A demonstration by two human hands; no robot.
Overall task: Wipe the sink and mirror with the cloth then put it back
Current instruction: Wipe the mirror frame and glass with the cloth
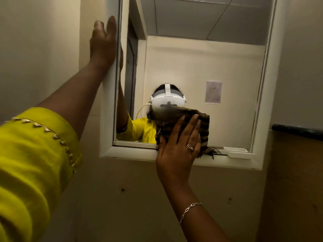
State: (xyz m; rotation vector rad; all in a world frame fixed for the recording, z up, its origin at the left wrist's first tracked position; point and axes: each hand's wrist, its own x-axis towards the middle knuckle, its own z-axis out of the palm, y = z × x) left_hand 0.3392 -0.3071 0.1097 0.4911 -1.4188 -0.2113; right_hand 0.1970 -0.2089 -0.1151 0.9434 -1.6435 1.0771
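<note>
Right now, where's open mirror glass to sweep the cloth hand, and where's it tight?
Free: mirror glass above the cloth, from the left hand on the frame across to the right edge; also low left of the cloth. Tight: bottom right, where the right hand presses the cloth near the white tray.

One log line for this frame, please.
step: mirror wipe | right hand: presses cloth flat on lower glass | left hand: flat against frame side

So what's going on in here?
A person is wiping the mirror. Their right hand presses a dark striped cloth flat against the lower part of the glass, just above the bottom edge. Their left hand rests flat on the white frame at the mirror's left side.
</note>
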